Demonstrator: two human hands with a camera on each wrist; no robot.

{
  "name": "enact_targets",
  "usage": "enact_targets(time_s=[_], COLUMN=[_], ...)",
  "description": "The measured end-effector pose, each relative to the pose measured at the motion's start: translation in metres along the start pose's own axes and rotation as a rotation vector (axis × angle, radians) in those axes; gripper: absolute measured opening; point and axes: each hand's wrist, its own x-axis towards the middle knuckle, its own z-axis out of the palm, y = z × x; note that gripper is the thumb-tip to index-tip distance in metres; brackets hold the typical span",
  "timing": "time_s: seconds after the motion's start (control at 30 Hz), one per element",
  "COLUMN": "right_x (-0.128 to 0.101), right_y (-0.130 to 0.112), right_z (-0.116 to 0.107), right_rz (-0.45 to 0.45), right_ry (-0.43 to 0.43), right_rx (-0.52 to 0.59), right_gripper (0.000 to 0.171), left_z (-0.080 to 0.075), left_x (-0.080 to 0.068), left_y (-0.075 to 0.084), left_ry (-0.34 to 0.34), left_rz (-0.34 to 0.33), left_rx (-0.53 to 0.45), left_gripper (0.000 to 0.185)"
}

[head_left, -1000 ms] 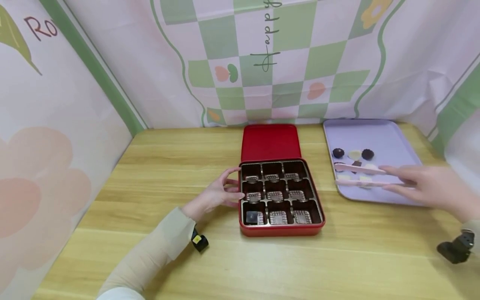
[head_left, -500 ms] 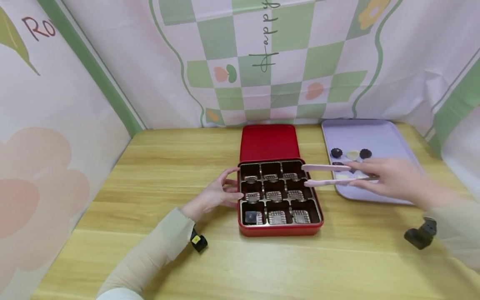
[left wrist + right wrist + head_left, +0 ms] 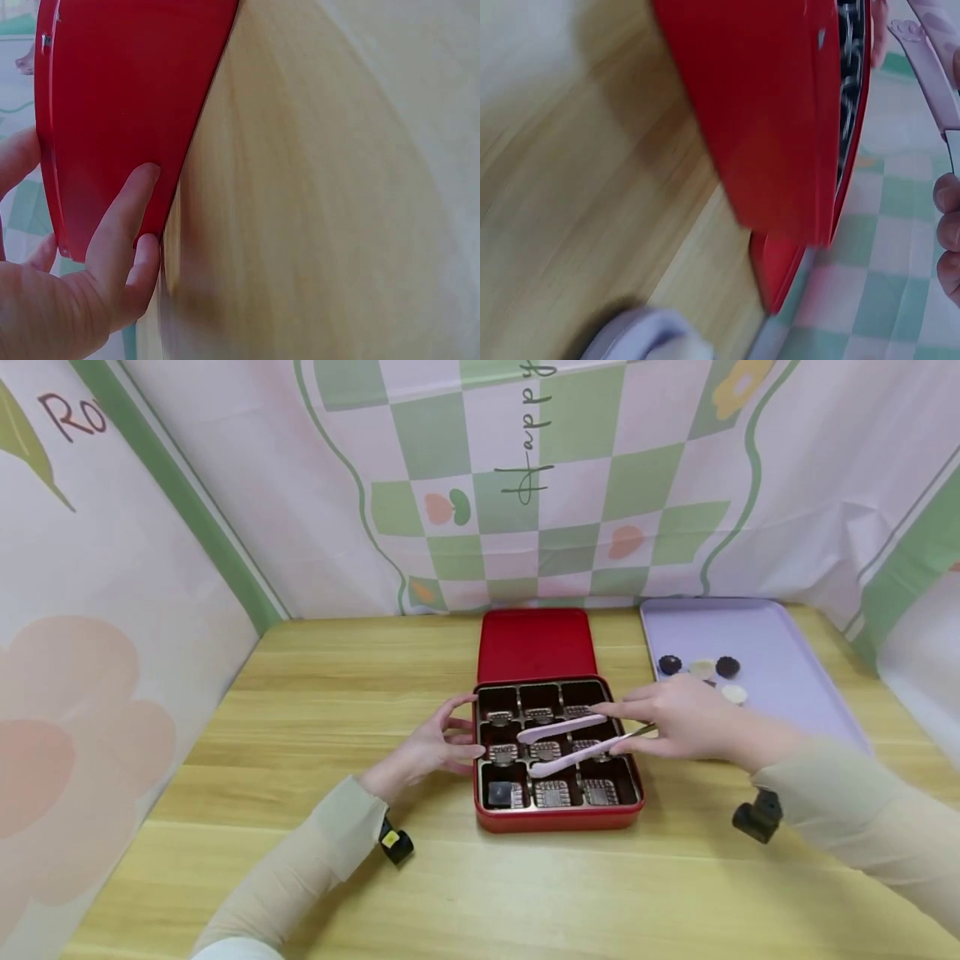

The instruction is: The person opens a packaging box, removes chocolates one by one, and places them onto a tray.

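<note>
A red box [image 3: 558, 820] with nine brown compartments lies open on the wooden table, its lid [image 3: 536, 643] flat behind it. One dark chocolate [image 3: 500, 793] sits in the near left compartment. My left hand [image 3: 465, 727] holds the box's left wall [image 3: 127, 97], fingers [image 3: 120, 217] laid against it. My right hand [image 3: 637, 727] grips pink tongs [image 3: 558, 747] that reach over the middle row. The tong tips are apart, and I see nothing between them. In the right wrist view the tongs [image 3: 930, 67] show beyond the box [image 3: 780, 112].
A lilac tray [image 3: 780, 643] lies at the back right, holding dark chocolates [image 3: 670, 664] and white ones [image 3: 702, 668]. Patterned cloth walls close off the back and left. Bare wooden tabletop [image 3: 337, 693] stretches left and in front of the box.
My right hand has carried the tongs leftward from the lilac tray to above the box's compartments. The left hand stays on the box's side.
</note>
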Motion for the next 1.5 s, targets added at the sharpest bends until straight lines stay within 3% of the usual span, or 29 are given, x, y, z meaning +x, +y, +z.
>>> enact_targets(time_s=[0.6,1.03,1.5], right_x=[0.038,0.060,0.075], right_y=[-0.015,-0.024,-0.034], right_z=[0.016,0.007,0.011], right_rz=[-0.103,-0.221,-0.223], right_ry=[-0.139,-0.200,-0.308], right_rx=[0.048,-0.075,-0.128], right_gripper=[0.042,0.039,0.034], left_z=[0.002,0.001,0.001], left_x=[0.001,0.002,0.003], left_y=[0.002,0.001,0.001], left_ry=[0.016,0.012,0.023], left_rz=[-0.017,-0.013,-0.028], left_rx=[0.005,0.002,-0.011], left_gripper=[0.083,0.082,0.083])
